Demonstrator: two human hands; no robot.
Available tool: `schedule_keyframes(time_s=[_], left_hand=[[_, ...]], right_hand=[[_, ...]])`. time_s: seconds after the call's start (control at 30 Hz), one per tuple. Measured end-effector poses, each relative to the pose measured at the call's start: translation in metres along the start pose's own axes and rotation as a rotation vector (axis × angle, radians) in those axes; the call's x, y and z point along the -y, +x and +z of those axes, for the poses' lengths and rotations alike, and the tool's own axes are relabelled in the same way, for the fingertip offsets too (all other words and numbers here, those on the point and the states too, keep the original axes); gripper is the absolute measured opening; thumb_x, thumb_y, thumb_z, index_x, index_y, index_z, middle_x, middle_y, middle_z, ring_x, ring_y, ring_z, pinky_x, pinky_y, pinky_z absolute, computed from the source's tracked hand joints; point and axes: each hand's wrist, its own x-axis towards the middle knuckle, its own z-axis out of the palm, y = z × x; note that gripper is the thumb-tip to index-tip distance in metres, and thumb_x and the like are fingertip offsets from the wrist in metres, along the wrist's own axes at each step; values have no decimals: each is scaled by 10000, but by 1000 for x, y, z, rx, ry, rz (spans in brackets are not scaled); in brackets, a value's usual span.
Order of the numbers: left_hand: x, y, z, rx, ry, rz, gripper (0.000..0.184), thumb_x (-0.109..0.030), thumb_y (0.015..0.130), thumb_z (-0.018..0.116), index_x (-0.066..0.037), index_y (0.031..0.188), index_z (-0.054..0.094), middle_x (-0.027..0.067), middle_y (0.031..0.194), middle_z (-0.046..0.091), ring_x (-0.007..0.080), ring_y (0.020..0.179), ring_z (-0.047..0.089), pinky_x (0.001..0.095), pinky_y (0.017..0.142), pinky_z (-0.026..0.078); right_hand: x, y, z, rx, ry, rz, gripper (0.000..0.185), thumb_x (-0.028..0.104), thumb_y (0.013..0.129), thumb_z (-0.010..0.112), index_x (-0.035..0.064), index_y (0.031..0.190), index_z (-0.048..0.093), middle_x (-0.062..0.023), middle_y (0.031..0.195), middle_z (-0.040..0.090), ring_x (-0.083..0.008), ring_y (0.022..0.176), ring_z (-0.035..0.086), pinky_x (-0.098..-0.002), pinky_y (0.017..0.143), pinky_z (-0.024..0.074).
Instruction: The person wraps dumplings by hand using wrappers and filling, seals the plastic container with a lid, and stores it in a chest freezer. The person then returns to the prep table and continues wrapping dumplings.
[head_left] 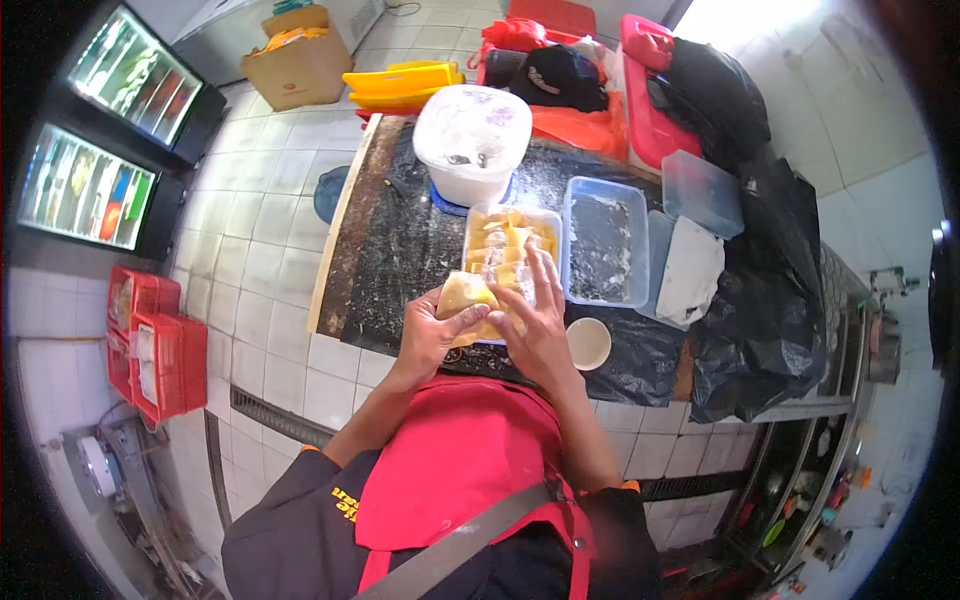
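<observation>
Single head-worn wide view, facing forward and steeply down, close above the worktop (400, 265)

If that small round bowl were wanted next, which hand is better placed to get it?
Probably the right hand: it is nearer the bowl, though its fingers are at the yellow piece that the left hand, farther away, holds.

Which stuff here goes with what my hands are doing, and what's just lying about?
In the job:
yellow piece, between left hand and right hand
tub of yellow pieces
probably the powder-dusted container and pale cup

Seemingly just lying about:
black cap
yellow trays
cardboard box
red crates
</observation>
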Motion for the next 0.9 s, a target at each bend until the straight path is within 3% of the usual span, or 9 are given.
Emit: schedule_keyframes(time_s=[0.07,0.17,0.33,0.4,0.5,0.57,0.73,0.83,0.9], left_hand=[[1,0,-4,-31,-100,64,310,-87,865,757,9,1138,647,73,1053,710,110,918,670,262,813,553],[5,3,-12,-64,-142,34,399,-86,873,747,9,1225,586,68,1082,697,110,946,664,262,837,546],[5,11,-21,-6,-13,75,594,-73,869,739,10,1393,471,95,1093,704,114,947,671,267,839,541],[-1,13,-22,17,327,12,762,-74,847,747,-30,1497,351,147,1094,713,135,958,683,293,848,540],[12,26,-25,94,400,80,832,-71,830,740,-71,1532,292,190,1072,716,163,974,693,325,867,535],[5,31,-26,204,435,48,856,-68,837,727,-56,1544,246,199,1131,688,180,1005,679,327,881,529],[9,58,-19,326,91,-40,990,-76,877,715,-65,1573,11,172,1142,659,161,955,659,299,841,536],[7,71,-12,265,132,40,1007,-93,877,725,-103,1579,3,165,1151,657,145,945,655,297,807,543],[11,81,-9,103,508,91,999,-126,864,732,-145,1582,38,165,1208,648,214,876,686,338,792,556]], right_hand=[[-1,4,4,-46,-109,-75,309,251,875,718,158,1169,695,-201,1487,412,-406,1387,371,-491,1111,341],[-9,-5,29,4,509,215,278,95,835,758,51,1092,663,-108,1080,694,-252,957,687,-342,824,546],[-7,2,23,-89,277,72,296,60,820,770,30,1095,665,-90,956,718,-180,867,691,-305,804,540],[-10,3,21,-131,226,-54,282,49,816,770,24,1078,668,-84,918,719,-170,840,687,-307,801,539],[-15,5,19,-13,281,161,260,55,872,720,40,1115,627,-87,978,711,-171,892,682,-306,770,540],[-31,4,31,73,939,504,339,53,904,695,43,1211,552,-99,1038,699,-135,907,664,-280,760,536],[-58,34,23,124,951,573,355,49,898,707,24,1194,513,-90,1018,679,-115,908,640,-251,772,524],[-92,75,28,51,872,465,336,67,889,712,42,1176,539,-84,991,691,-136,907,645,-270,777,524],[-111,117,28,152,641,469,338,83,885,713,55,1179,549,-102,978,702,-157,899,662,-292,771,531]])
